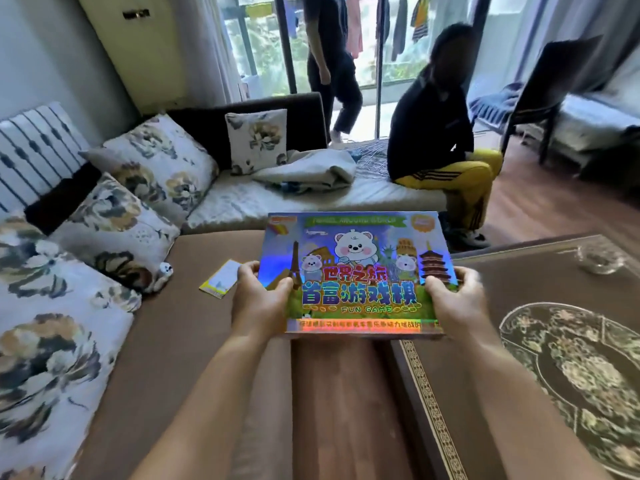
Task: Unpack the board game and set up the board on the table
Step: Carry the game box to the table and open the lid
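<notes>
Head view: board game box face-up, long axis left-right

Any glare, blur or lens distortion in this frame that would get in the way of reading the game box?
Head view: rainbow glare on the foil game box between left hand and right hand, worst along its lower edge; bright windows wash out; table at right smeared; wide-angle bending at the edges.
</notes>
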The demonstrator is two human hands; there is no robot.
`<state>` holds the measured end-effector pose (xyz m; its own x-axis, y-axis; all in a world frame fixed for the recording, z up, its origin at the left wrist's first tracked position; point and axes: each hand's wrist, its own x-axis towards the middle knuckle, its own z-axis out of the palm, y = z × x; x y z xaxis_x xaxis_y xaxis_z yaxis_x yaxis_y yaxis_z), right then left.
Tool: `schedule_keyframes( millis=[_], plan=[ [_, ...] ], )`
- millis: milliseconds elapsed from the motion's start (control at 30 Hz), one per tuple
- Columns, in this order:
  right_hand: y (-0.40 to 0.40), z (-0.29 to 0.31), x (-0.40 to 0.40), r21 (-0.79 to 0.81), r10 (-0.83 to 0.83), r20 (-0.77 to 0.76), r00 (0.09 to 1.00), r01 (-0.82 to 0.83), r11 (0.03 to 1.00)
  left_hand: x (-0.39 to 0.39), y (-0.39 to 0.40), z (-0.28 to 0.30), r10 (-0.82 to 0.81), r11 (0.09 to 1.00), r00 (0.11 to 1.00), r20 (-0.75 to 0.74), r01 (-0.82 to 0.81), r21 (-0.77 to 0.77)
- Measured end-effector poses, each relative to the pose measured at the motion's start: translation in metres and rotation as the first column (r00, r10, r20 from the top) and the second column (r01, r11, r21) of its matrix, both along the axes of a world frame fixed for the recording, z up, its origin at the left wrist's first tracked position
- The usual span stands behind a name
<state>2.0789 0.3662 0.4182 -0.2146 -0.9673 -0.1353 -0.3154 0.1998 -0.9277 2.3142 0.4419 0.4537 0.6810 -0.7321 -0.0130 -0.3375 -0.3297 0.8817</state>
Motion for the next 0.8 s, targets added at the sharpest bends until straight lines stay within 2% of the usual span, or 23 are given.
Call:
schedule_keyframes(
  millis=[133, 267, 400, 533, 667, 800],
  plan=[
    [-0.038, 0.008, -0.008, -0.017, -0.081, -0.019, 0.997, 0.08, 0.997, -0.003, -0.064, -0.002, -0.077, 0.997, 0.997, -0.025, 0.077, -0.017],
    [-0.07, 0.003, -0.029, -0.016, -0.247, -0.015, 0.969, 0.247, 0.969, -0.021, -0.134, -0.01, -0.215, 0.976, 0.972, -0.098, 0.217, 0.005],
    [-0.094, -0.001, -0.045, -0.007, -0.398, -0.033, 0.917, 0.398, 0.917, -0.038, -0.201, -0.024, -0.323, 0.944, 0.94, -0.107, 0.329, 0.038],
    [-0.113, -0.002, -0.062, 0.009, -0.566, -0.089, 0.819, 0.569, 0.822, -0.064, -0.265, -0.03, -0.51, 0.854, 0.855, -0.096, 0.516, 0.061],
    [-0.128, -0.01, -0.066, 0.046, -0.724, -0.092, 0.683, 0.73, 0.682, -0.089, -0.331, -0.043, -0.674, 0.729, 0.732, -0.101, 0.681, 0.071],
    [-0.125, -0.02, -0.063, 0.063, -0.825, -0.086, 0.559, 0.829, 0.555, -0.112, -0.363, -0.05, -0.783, 0.613, 0.618, -0.075, 0.786, 0.08]
  ],
)
